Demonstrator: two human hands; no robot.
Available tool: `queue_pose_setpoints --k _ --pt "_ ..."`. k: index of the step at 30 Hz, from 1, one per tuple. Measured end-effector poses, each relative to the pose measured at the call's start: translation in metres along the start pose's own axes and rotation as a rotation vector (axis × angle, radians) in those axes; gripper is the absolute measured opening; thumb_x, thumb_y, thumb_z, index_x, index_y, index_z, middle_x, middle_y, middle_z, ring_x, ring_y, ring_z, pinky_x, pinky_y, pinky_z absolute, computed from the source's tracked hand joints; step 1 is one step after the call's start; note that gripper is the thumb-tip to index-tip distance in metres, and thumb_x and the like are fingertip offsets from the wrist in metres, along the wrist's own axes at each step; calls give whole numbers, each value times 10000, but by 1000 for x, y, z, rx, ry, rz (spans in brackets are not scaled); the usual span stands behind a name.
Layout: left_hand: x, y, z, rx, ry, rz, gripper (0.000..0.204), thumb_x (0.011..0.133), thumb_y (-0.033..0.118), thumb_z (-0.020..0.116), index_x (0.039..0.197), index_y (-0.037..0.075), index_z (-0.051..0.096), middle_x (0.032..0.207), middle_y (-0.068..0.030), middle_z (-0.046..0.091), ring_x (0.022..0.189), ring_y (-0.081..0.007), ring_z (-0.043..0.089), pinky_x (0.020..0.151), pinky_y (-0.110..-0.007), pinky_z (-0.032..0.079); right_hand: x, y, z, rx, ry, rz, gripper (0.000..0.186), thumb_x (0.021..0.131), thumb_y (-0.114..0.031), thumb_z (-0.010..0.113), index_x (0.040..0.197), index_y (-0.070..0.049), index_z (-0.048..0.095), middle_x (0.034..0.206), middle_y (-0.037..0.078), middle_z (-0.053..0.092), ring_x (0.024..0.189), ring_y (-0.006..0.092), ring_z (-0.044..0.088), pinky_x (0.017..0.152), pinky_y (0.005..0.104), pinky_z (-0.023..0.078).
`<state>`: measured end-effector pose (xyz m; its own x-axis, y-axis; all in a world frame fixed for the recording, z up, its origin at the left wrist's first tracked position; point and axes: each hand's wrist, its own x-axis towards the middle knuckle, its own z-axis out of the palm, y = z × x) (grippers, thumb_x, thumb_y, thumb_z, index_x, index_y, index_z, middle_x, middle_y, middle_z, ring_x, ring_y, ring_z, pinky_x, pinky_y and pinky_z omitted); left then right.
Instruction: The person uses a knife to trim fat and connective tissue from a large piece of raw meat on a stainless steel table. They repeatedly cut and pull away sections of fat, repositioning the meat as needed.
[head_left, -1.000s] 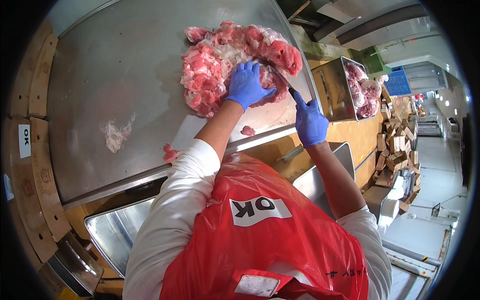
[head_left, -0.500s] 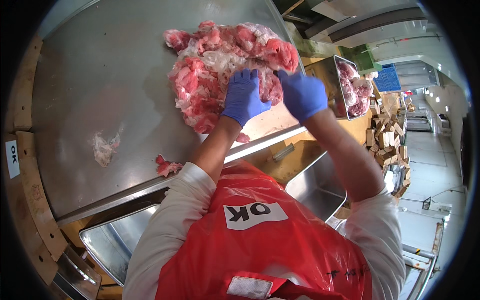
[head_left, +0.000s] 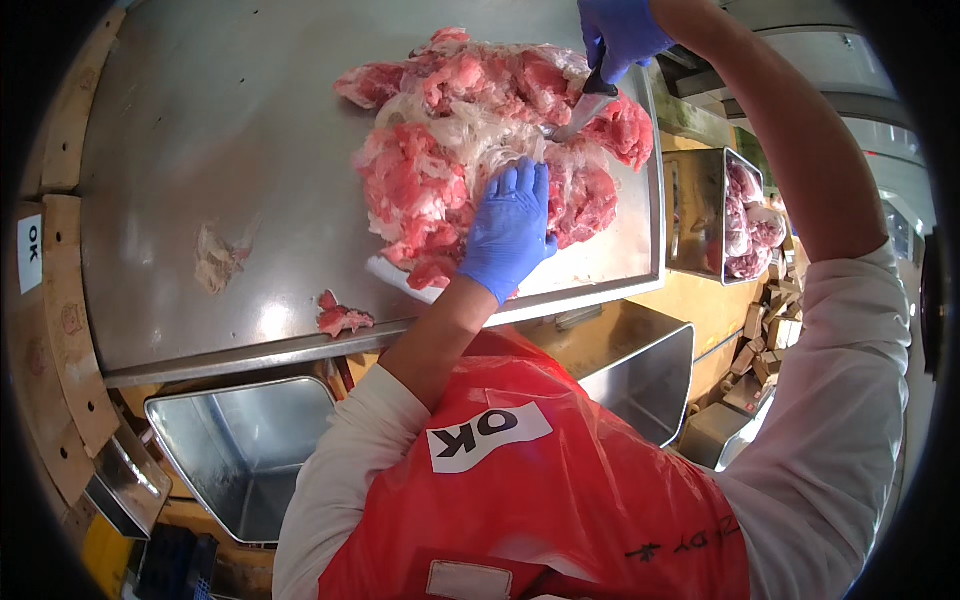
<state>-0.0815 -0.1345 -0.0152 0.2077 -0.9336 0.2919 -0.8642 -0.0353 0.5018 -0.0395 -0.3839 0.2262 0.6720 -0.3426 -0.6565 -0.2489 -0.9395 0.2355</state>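
A large slab of raw meat [head_left: 415,170] with white fat and membrane lies spread on the steel table, its near part over a white cutting board [head_left: 600,268]. My left hand [head_left: 508,225], in a blue glove, rests flat on the near side of the meat with its fingers stretched out. At the far right, my gloved right hand [head_left: 625,35] is closed round the dark handle of a knife [head_left: 585,115]. The blade slants down and to the left, and its tip reaches the fatty middle of the meat, where the very end is hard to make out.
On the steel table [head_left: 290,120] lie a scrap of fat [head_left: 218,258] and a small meat trim [head_left: 342,316]. Steel bins [head_left: 250,430] stand below the near edge. Another steel bin [head_left: 728,215] at the right holds meat pieces. Cardboard [head_left: 65,300] lines the left side.
My right hand has swung up and away to the far right with the knife, whose blade now shows. My left hand stays on the meat. The whole view has shifted slightly.
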Motion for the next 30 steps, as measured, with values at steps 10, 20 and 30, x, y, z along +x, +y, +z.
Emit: queue_pose_setpoints --k 10,20,30 --pt "12 -20 0 24 -14 59 1006 696 437 910 1508 2 506 1415 -172 536 1290 -369 535 1129 -479 453 -126 -58 117 -6 278 364 252 991 -416 722 1037 -192 828 956 125 789 925 369 766 807 490 613" --pt "22 8 -17 -66 124 129 739 811 483 854 1382 65 640 1378 -167 602 1267 -397 571 1137 -498 443 -203 -183 299 406 872 628 438 1012 -275 698 1445 -337 678 878 123 617 681 339 674 624 468 561" --pt "26 5 20 -120 147 55 460 905 348 729 1297 109 710 1310 -149 655 1130 -387 597 1021 -509 484 -151 -201 280 153 698 708 496 1045 -222 603 1540 -258 584 873 168 603 541 328 656 477 467 533"
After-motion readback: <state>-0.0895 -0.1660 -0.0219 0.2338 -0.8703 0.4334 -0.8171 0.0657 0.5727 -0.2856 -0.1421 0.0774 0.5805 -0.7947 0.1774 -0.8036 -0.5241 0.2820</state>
